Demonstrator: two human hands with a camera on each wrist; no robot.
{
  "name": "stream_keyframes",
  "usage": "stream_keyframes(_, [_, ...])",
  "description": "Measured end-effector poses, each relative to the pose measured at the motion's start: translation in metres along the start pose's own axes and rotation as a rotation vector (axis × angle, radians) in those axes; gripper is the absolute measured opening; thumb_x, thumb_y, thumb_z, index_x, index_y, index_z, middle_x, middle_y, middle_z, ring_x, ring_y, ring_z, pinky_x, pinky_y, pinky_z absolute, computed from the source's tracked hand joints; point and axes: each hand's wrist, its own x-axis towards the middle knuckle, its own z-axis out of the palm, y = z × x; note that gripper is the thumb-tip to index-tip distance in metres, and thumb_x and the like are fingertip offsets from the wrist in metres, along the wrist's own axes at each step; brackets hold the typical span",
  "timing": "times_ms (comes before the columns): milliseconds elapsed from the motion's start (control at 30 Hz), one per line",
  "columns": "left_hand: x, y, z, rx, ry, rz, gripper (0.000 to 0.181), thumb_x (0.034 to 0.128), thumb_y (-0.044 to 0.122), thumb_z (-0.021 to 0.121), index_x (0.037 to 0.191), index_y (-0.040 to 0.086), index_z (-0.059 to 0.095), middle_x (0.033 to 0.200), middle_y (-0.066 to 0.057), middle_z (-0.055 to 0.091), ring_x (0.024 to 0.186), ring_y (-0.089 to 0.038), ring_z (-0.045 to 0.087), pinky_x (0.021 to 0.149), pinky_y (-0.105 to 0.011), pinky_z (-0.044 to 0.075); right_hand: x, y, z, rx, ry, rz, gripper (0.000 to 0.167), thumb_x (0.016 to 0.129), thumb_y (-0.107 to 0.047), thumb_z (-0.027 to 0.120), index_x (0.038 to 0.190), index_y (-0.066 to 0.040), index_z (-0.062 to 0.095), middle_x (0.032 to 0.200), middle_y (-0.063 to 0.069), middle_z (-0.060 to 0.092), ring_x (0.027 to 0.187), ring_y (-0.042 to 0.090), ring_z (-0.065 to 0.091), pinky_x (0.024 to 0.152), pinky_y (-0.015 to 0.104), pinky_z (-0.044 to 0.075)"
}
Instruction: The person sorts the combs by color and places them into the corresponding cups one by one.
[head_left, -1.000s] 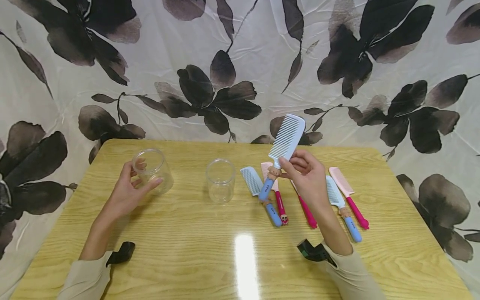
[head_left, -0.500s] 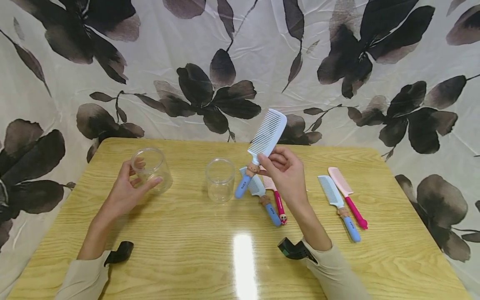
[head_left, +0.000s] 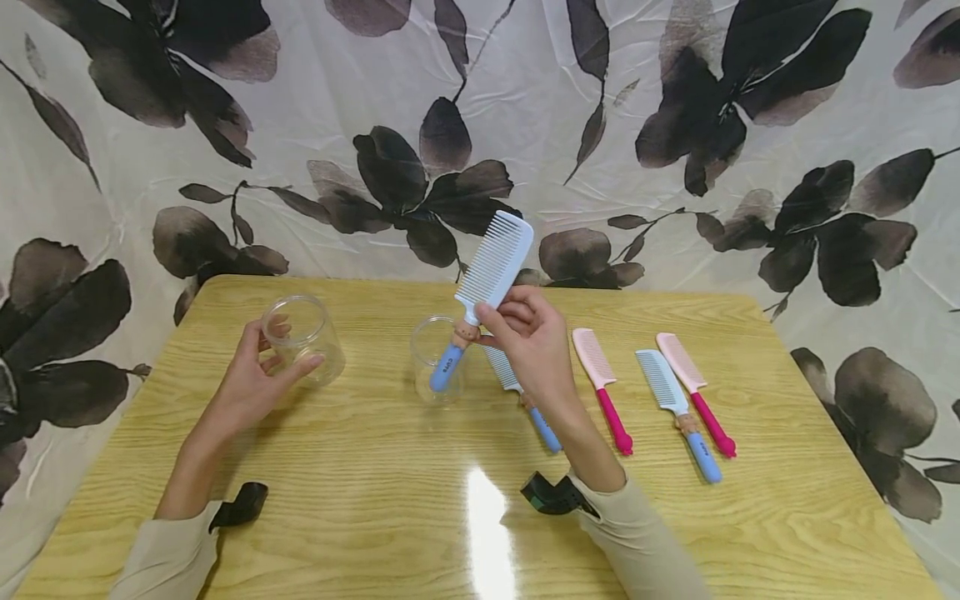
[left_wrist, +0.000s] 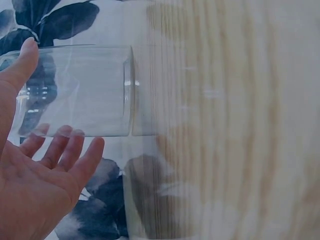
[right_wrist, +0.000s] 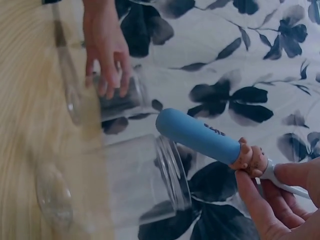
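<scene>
My right hand (head_left: pixel 534 350) pinches a light-blue comb (head_left: pixel 495 260) near its neck, just by the brown bear figure. The comb is tilted, teeth end up, and its blue handle (right_wrist: pixel 197 134) points down over the middle clear jar (head_left: pixel 424 375), above the rim. In the right wrist view the handle end is apart from that jar. Off to the left, my left hand (head_left: pixel 258 379) holds the other clear jar (head_left: pixel 309 329), thumb on one side and fingers on the other. That jar (left_wrist: pixel 90 90) looks empty in the left wrist view.
Right of the jars lie more combs: a blue one (head_left: pixel 545 430) partly hidden by my right hand, a pink one (head_left: pixel 615 423), another blue one (head_left: pixel 701 455) and another pink one (head_left: pixel 711 423). A floral cloth (head_left: pixel 420 50) hangs behind the wooden table (head_left: pixel 360 500).
My right hand has carried the blue comb leftward from above the lying combs to over the middle jar. The left hand and its jar have stayed in place.
</scene>
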Motion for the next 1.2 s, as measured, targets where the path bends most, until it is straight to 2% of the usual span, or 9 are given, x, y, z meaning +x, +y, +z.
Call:
stream_keyframes(467, [-0.001,0.000,0.001,-0.026,0.000,-0.009,0.079,0.0960,0.019,0.075,0.150,-0.004,0.023,0.147,-0.028,0.033,0.139,-0.044,0.032,0.111,-0.067,0.032,0.007,0.009,0.038,0.094,-0.026,0.024,0.017,0.098,0.006,0.064,0.112,0.007,0.053,0.107,0.020,0.068,0.094,0.015,0.070,0.084,0.044,0.062])
stream_keyframes(833, [-0.002,-0.001,0.001,-0.015,0.001,0.005,0.078,0.0961,0.019,0.075,0.149,-0.004,0.023,0.145,-0.029,0.033,0.138,-0.044,0.032,0.109,-0.069,0.032,0.012,0.017,0.071,0.233,0.008,0.024,0.015,0.099,0.006,0.062,0.111,0.002,0.054,0.104,0.010,0.067,0.095,0.015,0.069,0.086,0.044,0.061])
stream_keyframes(1200, [0.000,0.001,0.002,-0.014,0.011,-0.001,0.078,0.0958,0.019,0.075,0.148,-0.005,0.023,0.144,-0.029,0.033,0.139,-0.043,0.032,0.109,-0.069,0.033,0.026,0.025,0.100,0.307,0.107,-0.008,0.016,0.098,0.008,0.063,0.109,0.002,0.053,0.101,0.008,0.064,0.092,0.014,0.068,0.087,0.039,0.061])
